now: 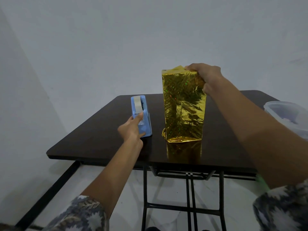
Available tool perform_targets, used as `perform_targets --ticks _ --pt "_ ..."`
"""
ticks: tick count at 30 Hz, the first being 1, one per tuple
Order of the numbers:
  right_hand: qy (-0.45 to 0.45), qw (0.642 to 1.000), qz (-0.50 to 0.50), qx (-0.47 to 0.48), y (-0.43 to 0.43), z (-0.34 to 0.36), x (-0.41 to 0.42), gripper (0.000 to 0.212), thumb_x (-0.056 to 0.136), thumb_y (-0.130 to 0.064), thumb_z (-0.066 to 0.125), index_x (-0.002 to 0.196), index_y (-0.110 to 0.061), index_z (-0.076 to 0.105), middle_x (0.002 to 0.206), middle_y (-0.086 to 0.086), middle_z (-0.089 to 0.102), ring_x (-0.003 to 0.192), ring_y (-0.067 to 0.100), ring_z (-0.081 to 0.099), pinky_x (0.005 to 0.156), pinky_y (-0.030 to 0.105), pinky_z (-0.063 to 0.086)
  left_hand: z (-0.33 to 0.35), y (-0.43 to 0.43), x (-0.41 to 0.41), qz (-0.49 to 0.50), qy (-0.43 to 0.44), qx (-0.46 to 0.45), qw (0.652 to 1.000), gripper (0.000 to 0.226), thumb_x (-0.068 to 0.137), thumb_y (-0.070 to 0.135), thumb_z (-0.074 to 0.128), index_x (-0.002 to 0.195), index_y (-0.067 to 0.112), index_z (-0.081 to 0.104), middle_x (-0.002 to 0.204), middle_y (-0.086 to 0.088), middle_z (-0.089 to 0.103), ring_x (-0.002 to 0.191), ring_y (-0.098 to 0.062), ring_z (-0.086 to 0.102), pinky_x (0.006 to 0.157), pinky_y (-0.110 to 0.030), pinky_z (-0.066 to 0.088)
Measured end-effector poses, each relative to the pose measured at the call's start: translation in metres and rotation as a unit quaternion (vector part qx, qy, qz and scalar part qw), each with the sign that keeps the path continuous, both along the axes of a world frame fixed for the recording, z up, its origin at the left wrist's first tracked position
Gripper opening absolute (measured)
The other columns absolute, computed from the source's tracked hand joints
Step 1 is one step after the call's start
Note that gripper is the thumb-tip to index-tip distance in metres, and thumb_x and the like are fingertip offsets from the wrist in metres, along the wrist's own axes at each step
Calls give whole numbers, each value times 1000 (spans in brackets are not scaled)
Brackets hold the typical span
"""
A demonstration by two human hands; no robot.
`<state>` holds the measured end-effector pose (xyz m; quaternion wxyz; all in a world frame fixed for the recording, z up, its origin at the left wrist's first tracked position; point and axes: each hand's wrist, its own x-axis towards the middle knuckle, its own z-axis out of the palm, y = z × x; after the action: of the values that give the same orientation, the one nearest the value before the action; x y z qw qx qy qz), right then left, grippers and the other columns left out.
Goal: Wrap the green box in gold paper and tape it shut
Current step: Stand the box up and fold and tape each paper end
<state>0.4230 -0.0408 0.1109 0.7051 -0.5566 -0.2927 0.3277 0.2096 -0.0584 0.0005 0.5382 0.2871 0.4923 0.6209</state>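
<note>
- Dark, glossy table (100,139) on black folding legs (145,189); its left and near edges are in full view, the far edge sits close to a pale wall (116,47).
- Open surface lies left of the tape dispenser (147,121) and along the near edge in front of both items.
- Between dispenser and box (183,110) there is a narrow strip of bare top; they stand near each other but apart.
- At the far right edge sits a clear plastic container (275,104), partly cut off by the frame, well apart from the box.
- Box stands upright on end, right of centre on the table, covered all over in gold paper (180,84). The paper is creased, with a crumpled fold at the lower left corner and loose folds at the top.
- Right hand (206,75) grips the box's top right corner: fingers curled over the top, thumb pressed on the near face.
- Left hand (131,129) rests against the blue dispenser. A straight finger reaches up to the tape (138,104) end near the cutter and the thumb lies along the near foot. Nothing is pinched or enclosed.
- Patterned sleeves (80,214) show on both forearms at the bottom of the view.
</note>
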Motion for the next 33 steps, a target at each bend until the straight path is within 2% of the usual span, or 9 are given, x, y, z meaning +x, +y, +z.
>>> perform_targets --ticks 2,5,7,11,16,18,22,26,33 --pt "-1 1000 0 -2 0 0 0 91 28 -30 85 112 -7 61 105 11 65 91 27 66 75 41 58 -1 2 -1 1 27 -2 1000 41 74 20 79 110 7 66 97 -6 64 91 -23 63 75 -42 57" --pt "-2 1000 0 -3 0 0 0 87 30 -30 85 111 -7 62 106 11 65 90 27 66 75 40 58 1 8 -5 2 82 5 997 33 73 20 80 98 4 67 98 -8 67 78 -19 63 74 -39 55" --pt "-4 1000 0 -2 -1 0 -1 88 30 -30 85 112 -6 62 107 12 65 92 27 66 76 41 58 1 13 -9 9 99 2 995 36 70 21 82 96 0 69 96 -9 68 80 -21 63 72 -38 55" --pt "-6 1000 -1 1 -2 0 -1 94 29 -32 84 116 -6 59 110 12 63 95 28 64 78 41 57 0 12 -7 2 75 1 997 29 73 23 80 92 5 68 87 -3 64 65 -9 55 52 -22 42" --pt "-5 1000 -1 -2 -2 0 -1 99 26 -33 83 118 -7 57 110 11 64 94 29 64 77 41 57 -11 5 -1 7 -8 6 1000 23 78 20 76 94 7 67 91 -4 66 83 -11 62 67 -23 53" --pt "-5 1000 1 -1 -2 0 -1 95 29 -32 84 117 -7 57 109 12 64 93 29 65 76 41 58 -16 3 2 16 -23 24 999 12 79 16 74 84 8 67 89 -5 66 84 -11 63 68 -23 54" --pt "-6 1000 2 -2 -4 0 -3 94 31 -32 84 117 -7 56 108 11 64 92 28 65 76 40 58 -16 3 5 45 8 47 998 22 80 13 74 64 9 59 74 -3 62 74 -11 61 62 -23 54" --pt "-5 1000 -1 0 -7 0 -4 93 32 -31 84 117 -7 57 109 11 64 94 27 65 76 39 58 -12 4 6 56 35 39 997 29 74 23 79 61 9 58 69 -3 62 64 -9 59 64 -30 56" --pt "-1 1000 -9 5 -9 0 -3 100 23 -31 83 117 -6 58 110 12 64 94 28 65 76 40 58 -13 8 10 67 42 23 997 32 76 18 78 61 9 52 70 -2 59 67 -11 60 64 -33 58"
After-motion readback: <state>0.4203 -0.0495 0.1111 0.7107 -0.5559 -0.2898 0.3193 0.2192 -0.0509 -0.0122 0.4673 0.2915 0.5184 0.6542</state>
